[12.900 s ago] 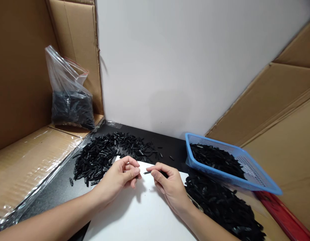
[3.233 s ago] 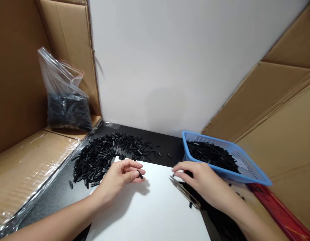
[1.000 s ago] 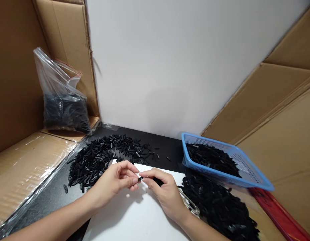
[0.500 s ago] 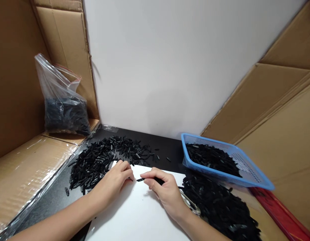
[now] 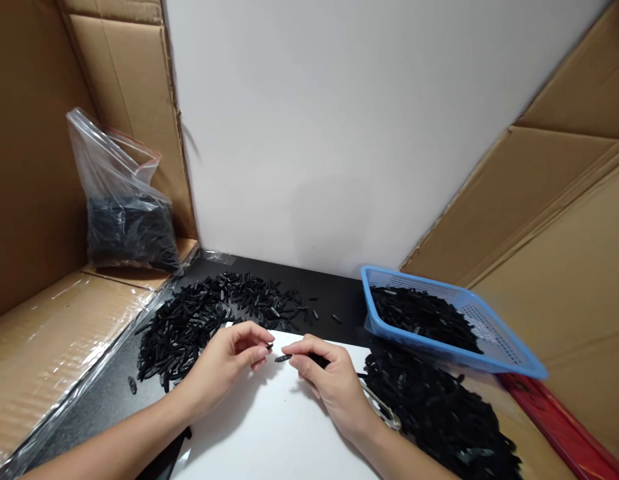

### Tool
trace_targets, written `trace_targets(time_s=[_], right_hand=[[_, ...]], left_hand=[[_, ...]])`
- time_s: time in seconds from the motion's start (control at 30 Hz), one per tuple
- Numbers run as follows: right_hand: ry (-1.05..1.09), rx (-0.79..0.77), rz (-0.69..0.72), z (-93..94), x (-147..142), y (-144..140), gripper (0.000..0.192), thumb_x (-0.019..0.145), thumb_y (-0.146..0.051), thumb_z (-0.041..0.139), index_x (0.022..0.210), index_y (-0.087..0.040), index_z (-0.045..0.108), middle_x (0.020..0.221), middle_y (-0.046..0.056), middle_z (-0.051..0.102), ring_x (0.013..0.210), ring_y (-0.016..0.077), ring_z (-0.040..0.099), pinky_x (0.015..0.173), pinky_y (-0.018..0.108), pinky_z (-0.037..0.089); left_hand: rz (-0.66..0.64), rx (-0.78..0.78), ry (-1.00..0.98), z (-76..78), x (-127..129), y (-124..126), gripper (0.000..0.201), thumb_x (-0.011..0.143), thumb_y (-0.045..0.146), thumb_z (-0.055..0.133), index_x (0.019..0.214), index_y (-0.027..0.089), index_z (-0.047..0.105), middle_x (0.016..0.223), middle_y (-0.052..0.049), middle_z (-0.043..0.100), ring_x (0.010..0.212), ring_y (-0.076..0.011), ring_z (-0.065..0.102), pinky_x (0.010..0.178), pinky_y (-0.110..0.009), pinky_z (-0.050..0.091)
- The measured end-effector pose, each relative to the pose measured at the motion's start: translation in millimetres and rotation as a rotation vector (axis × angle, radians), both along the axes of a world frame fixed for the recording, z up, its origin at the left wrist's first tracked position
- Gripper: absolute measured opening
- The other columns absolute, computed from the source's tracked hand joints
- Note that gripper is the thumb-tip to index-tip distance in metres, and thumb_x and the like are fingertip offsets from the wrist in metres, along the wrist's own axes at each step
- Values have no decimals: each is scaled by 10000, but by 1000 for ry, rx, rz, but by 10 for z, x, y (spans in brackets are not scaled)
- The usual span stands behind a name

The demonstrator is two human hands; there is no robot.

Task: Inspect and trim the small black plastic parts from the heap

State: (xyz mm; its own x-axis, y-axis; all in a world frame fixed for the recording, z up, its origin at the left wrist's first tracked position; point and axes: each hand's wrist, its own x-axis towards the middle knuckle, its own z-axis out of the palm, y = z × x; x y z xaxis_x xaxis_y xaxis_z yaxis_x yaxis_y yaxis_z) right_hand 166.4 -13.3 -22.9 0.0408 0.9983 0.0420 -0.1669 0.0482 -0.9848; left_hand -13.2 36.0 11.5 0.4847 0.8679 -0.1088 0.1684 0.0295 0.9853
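Over a white board (image 5: 284, 427), my right hand (image 5: 329, 380) pinches a small, flat, oblong black piece (image 5: 282, 359) between thumb and forefinger. More black material (image 5: 318, 360) shows inside its curled fingers. My left hand (image 5: 234, 360) faces it a short way off, thumb and forefinger closed on another small dark piece (image 5: 270, 347), mostly covered by the fingertips. To the left spreads a loose pile of similar black pieces (image 5: 189, 327). Beside my right wrist a looped metal object (image 5: 384, 408) lies partly hidden, its kind unclear.
At the right, a blue plastic basket (image 5: 459, 363) holds black pieces, with a large black heap (image 5: 444, 413) in front of it. A clear bag (image 5: 132, 227) of dark pieces stands at the left against cardboard (image 5: 134, 73). A red strip (image 5: 559, 423) runs along the lower right.
My left hand has lifted and turned, now showing its thumb and a dark piece at its fingertips. The piece in my right hand shows its broader face; that hand has barely moved.
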Motion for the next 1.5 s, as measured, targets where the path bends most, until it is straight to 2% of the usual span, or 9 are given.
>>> trace_targets(time_s=[0.2,0.47,0.67,0.77,0.9,1.07,1.2,1.33,1.5], right_hand=[[-2,-2,-1,-11,4,6,102,746,-293,733,802,-224,785,646,-23,561,442,56,310,358,191,204],[-50,22,-16,39,2,-14,99,714,-284,752,760,-205,790,652,1,588,501,95,392,406,211,276],[-58,0,1,0,15,-8,111,735,-315,753,774,-217,789,661,-2,608,482,88,370,408,217,264],[-50,-38,-5,-10,15,-1,169,741,-366,756,790,-206,781,636,-3,601,449,76,333,390,215,233],[-2,-71,-21,-14,3,20,267,727,-445,757,770,-182,765,560,-13,555,420,67,296,374,213,205],[10,-72,-26,-5,-16,44,298,714,-466,752,758,-171,751,517,-35,512,400,64,290,376,216,237],[-300,-45,-12,283,105,10,268,787,-433,668,757,-179,750,526,-23,562,449,108,432,433,229,341],[-869,109,27,593,611,-188,189,810,-317,618,715,-220,749,730,36,731,670,202,653,632,273,476],[-1373,169,-157,444,1374,-582,279,822,-394,582,641,-259,746,643,51,752,565,249,689,536,308,518]], left_hand=[[-51,-331,-256,35,18,-59,234,770,350,725,926,185,668,701,24,639,651,-110,537,643,-228,393],[-34,-319,-267,50,71,-105,231,690,270,805,823,172,645,674,34,636,642,-98,553,635,-207,399],[-31,-303,-281,36,68,-107,193,707,214,780,830,171,637,652,29,653,623,-91,544,633,-208,406],[-24,-393,-316,66,60,-118,206,721,138,727,909,178,652,780,16,671,716,-96,569,687,-210,422],[-18,-555,-393,74,51,-125,426,657,2,674,1035,195,632,943,-13,689,913,-135,615,844,-247,435],[-36,-526,-459,11,38,-100,416,797,80,665,1186,189,565,1065,-78,717,958,-161,660,948,-304,426],[9,-555,-561,46,37,-86,447,878,88,575,1310,147,477,1213,-161,676,1122,-231,638,1031,-370,404],[32,-609,-635,125,29,-108,547,919,87,513,1432,164,338,1280,-173,641,1204,-268,594,1083,-437,371],[-31,-621,-752,134,18,-146,660,892,27,504,1482,186,254,1301,-151,636,1246,-272,558,1122,-462,310]])
